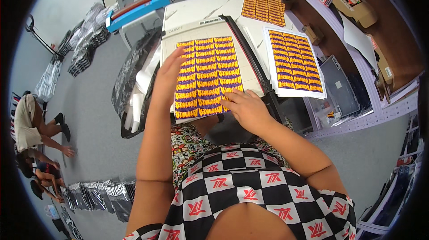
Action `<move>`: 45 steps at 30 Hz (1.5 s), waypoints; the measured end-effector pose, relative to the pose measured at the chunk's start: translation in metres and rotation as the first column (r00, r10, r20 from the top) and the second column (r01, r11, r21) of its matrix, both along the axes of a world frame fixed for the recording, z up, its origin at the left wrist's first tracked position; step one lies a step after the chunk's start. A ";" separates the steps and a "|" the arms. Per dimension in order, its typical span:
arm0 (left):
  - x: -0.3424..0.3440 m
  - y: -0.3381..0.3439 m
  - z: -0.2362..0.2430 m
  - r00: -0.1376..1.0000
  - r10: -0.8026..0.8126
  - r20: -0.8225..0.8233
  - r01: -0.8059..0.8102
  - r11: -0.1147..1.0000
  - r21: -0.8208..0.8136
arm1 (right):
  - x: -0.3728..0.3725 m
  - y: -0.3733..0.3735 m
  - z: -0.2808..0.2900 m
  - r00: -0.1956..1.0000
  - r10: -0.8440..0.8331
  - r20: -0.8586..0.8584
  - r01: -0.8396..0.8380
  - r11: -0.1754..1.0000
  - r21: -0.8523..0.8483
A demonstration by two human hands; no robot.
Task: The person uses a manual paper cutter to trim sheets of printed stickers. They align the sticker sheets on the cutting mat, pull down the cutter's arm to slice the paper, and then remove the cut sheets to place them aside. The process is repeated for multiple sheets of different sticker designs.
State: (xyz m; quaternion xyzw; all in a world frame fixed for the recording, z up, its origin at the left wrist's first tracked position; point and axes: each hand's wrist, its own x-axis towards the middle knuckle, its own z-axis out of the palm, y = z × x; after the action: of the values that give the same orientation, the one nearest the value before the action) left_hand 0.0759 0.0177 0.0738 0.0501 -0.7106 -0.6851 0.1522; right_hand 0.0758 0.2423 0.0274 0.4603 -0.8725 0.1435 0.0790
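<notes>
A printed sheet with rows of yellow-and-orange lettering on purple lies on a paper trimmer with a pale gridded bed. The trimmer's dark rail runs along the sheet's right. My left hand is at the sheet's left edge, fingers stretched out and holding nothing; whether it touches the sheet, I cannot tell. My right hand rests with spread fingers on the sheet's lower right corner. Right of the trimmer lies a stack of similar printed sheets on white paper. Farther back is another printed sheet.
The trimmer sits on a white marbled table. A black plastic bag with white rolls stands at its left. A blue machine is on a chair behind. Purple shelving borders the right. Two people bend down at far left near bagged garments.
</notes>
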 end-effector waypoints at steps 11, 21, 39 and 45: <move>0.040 -0.030 -0.026 0.911 0.386 -0.143 -0.343 0.904 0.255 | -0.095 0.075 0.110 0.889 -0.096 0.449 0.455 0.315 -0.833; 0.007 0.016 -0.067 0.973 -0.079 -0.217 -0.046 0.854 -0.518 | -0.229 0.069 0.118 0.877 -0.471 -0.093 0.168 0.482 -0.860; 0.008 0.017 -0.047 0.982 -0.180 -0.055 0.114 0.799 -0.591 | -0.363 0.085 -0.020 0.752 -0.655 0.078 0.627 0.746 0.222; 0.011 0.019 -0.050 0.990 -0.137 -0.024 0.101 0.823 -0.560 | -0.259 0.113 0.008 0.906 -0.397 0.147 0.393 0.918 0.058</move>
State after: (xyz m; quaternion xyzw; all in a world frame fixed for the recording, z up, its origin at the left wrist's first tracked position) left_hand 0.0865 0.0370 0.0235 -0.0625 -0.8758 -0.4578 0.1396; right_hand -0.1832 0.3553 0.0354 0.2625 -0.9529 0.1483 0.0317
